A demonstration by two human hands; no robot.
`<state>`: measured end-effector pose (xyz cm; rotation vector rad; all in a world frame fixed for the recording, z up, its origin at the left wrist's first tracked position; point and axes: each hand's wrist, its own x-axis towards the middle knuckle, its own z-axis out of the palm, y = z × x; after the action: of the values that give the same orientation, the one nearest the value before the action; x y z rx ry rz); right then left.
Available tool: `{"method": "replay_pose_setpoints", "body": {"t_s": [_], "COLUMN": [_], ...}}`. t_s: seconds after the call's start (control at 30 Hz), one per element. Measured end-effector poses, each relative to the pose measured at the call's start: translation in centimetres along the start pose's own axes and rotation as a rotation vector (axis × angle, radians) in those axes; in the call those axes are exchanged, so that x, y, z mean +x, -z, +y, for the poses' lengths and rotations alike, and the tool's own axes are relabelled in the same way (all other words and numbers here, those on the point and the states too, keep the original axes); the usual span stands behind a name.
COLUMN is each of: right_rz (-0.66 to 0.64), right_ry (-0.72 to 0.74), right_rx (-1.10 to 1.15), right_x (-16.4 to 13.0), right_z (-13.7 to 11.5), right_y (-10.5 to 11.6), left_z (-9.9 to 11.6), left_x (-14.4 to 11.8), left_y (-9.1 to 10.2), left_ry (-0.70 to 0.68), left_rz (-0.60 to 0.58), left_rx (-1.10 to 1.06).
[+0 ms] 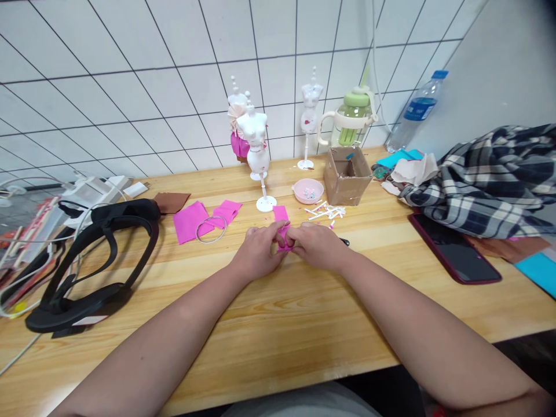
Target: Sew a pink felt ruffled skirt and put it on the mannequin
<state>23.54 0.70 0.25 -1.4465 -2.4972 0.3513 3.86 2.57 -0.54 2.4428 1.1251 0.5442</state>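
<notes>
Being pinched between the fingertips of the bare left hand (259, 249) and bare right hand (318, 244), a small bright-pink fabric-like piece (284, 234) is being steadied at frame centre, seemingly for control.

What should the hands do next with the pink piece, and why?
Maybe gently smooth the pink piece flat, because the left hand and the right hand both pinch it, and it looks bunched between them.
</notes>
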Motion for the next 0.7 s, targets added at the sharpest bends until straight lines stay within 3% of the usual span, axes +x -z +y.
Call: {"method": "replay_pose_setpoints", "body": {"t_s": [0.17,0.7], "right_rz": [0.060,-0.090], "right_ry": [-0.060,-0.301], "right_rx": [0.043,0.203], "right_x": [-0.11,0.54], "right_z": [-0.30,0.10], "right_y": [-0.09,-0.03], "left_z": [-0.23,-0.73], "left_x": [0.10,0.23], "left_y": [-0.26,-0.41], "left_ry": [0.012,-0.023], "left_rz": [0.011,0.044], "left_rx": [0.010,0.025]}}
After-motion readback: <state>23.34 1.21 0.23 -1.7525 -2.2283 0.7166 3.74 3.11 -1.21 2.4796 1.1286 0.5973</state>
